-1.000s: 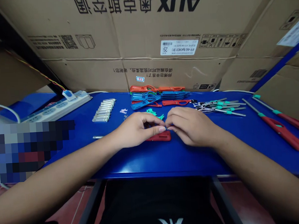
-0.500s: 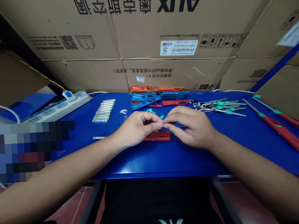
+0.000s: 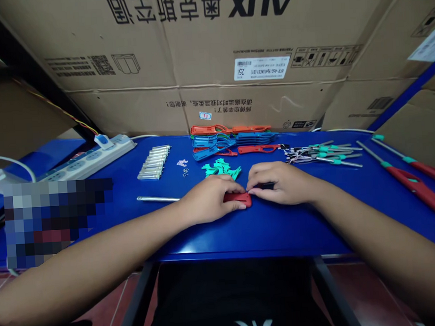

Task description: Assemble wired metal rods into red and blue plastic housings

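A red stick lighter (image 3: 238,200) lies across the blue table, its metal tube (image 3: 157,199) pointing left. My left hand (image 3: 212,198) grips the lighter's handle from above, with the thumb on the near side; much of the body is hidden under it. At the handle's right end my right hand (image 3: 277,184) is closed, thumb and forefinger pinched. Whatever sits between those fingertips is too small or hidden to make out. Just beyond my left hand is a pile of green plastic pieces (image 3: 221,168).
Clear tubes (image 3: 154,163), small pink parts (image 3: 182,162) and small metal pins (image 3: 185,172) lie left. Blue handle shells (image 3: 255,138) are stacked behind. Metal tubes with wires (image 3: 327,152) and finished-looking red lighters (image 3: 412,183) lie right. A power strip (image 3: 81,161) is far left.
My left hand has left the pinch with my right hand and come down onto the red lighter. My right hand has lowered slightly to the handle's right end.
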Tool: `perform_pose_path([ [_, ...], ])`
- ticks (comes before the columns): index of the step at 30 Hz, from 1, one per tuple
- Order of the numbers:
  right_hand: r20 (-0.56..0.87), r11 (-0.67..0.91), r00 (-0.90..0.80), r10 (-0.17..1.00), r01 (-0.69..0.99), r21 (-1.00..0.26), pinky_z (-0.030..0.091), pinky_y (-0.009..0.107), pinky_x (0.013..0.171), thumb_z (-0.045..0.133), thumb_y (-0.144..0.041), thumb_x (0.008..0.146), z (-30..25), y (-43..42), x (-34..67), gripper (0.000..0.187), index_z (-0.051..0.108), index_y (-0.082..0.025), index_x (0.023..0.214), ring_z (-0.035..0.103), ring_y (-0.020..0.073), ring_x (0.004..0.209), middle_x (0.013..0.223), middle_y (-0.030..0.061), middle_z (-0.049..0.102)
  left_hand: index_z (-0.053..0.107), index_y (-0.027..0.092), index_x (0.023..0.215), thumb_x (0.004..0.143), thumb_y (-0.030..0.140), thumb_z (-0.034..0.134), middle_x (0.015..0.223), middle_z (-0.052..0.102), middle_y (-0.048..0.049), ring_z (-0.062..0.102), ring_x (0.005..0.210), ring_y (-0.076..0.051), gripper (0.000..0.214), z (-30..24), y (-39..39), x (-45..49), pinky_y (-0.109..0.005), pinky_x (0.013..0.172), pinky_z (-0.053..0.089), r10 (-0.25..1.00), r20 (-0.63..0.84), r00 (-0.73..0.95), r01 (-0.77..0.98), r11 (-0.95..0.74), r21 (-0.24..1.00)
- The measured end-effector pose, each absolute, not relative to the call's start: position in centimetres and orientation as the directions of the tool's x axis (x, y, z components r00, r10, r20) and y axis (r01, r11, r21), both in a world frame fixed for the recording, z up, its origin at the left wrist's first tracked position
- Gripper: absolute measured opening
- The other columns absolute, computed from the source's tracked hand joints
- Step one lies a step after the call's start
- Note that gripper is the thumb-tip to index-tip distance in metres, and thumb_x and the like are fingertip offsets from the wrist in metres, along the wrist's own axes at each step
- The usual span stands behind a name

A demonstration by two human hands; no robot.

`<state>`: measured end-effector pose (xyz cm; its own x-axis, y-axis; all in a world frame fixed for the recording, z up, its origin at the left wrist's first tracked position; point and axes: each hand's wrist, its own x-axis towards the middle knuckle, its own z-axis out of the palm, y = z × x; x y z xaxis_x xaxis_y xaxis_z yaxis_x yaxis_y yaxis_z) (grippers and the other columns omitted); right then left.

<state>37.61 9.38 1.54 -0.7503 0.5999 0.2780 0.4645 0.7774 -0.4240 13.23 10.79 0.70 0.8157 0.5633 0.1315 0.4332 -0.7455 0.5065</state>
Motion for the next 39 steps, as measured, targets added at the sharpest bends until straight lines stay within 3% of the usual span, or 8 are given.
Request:
perform_pose_path([
  [11,0.299,0.814,-0.783,0.546,0.412,-0.410,0.051,0.025,0.073,0.061,-0.020,0.092,1.3,9.5,37.0,0.015,0.075,-0.018,0.094,0.067,0.0133,0.081,0.094,0.0056,0.070,0.074,0.019,0.109,0.088,0.045,0.070,0.099,0.069,-0.0065,0.063,0.090,-0.020,0.033,0.8,10.9,13.4,-0.032,0.082,0.048,0.580,0.085,0.810,0.454,-0.713,0.535],
  [16,0.263,0.824,-0.806,0.530,0.417,-0.384,0.051,0.027,0.078,0.059,-0.022,0.095,1.4,9.5,37.7,0.018,0.076,-0.019,0.100,0.069,0.0148,0.085,0.098,0.0054,0.073,0.072,0.019,0.111,0.088,0.044,0.069,0.102,0.069,-0.0070,0.063,0.093,-0.021,0.034,0.9,11.0,13.4,-0.033,0.085,0.047,0.580,0.070,0.811,0.459,-0.706,0.539],
  [27,0.197,0.883,-0.865,0.461,0.426,-0.196,0.046,0.027,0.071,0.053,-0.024,0.098,2.3,8.8,38.0,0.027,0.076,-0.021,0.113,0.066,0.0157,0.079,0.093,0.0061,0.073,0.072,0.021,0.114,0.089,0.043,0.068,0.107,0.070,-0.0067,0.064,0.099,-0.021,0.033,0.7,11.0,13.2,-0.035,0.091,0.048,0.565,0.067,0.822,0.440,-0.706,0.554],
  [39,0.140,0.814,-0.818,0.558,0.507,-0.283,0.043,0.026,0.067,0.058,-0.025,0.094,2.0,8.7,37.7,0.025,0.079,-0.023,0.106,0.065,0.0143,0.074,0.085,0.0037,0.073,0.072,0.020,0.114,0.089,0.044,0.068,0.105,0.069,-0.0071,0.064,0.096,-0.022,0.035,0.7,11.1,13.3,-0.034,0.089,0.048,0.572,0.061,0.818,0.449,-0.701,0.554],
])
